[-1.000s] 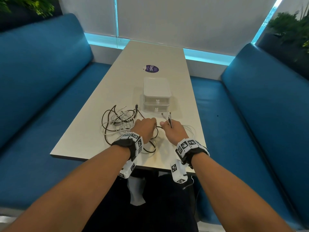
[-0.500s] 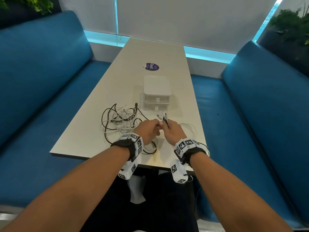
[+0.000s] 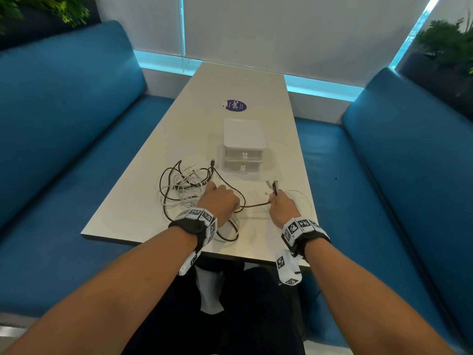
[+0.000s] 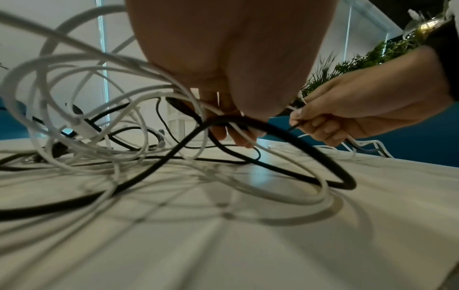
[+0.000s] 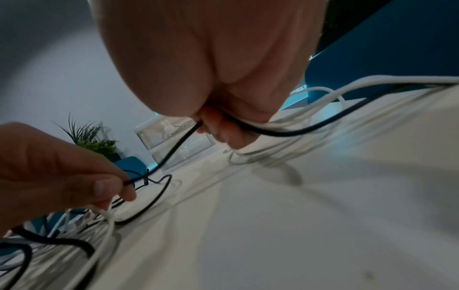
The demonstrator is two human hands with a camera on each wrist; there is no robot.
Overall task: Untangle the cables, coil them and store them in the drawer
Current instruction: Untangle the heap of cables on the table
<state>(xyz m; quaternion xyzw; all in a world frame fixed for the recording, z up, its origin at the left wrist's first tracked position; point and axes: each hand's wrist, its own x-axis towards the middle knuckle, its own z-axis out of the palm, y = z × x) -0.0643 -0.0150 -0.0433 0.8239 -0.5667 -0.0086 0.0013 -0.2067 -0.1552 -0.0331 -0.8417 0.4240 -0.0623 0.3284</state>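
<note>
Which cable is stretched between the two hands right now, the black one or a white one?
The black cable. It runs in a line from the left hand to the right hand, both gripping it, while the white cables lie looped in the pile on the table.

A left hand [image 4: 231,64] grips a black cable [image 4: 293,143] and white cables [image 4: 74,78] tangled over the bench [image 4: 248,245] — the right hand [image 4: 360,106] pinches cable ends.

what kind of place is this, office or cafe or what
Probably a booth in an office lounge or cafe: two facing blue padded benches flank a long white table, with potted plants behind the backrests and a branded purple sticker on the tabletop.
</note>
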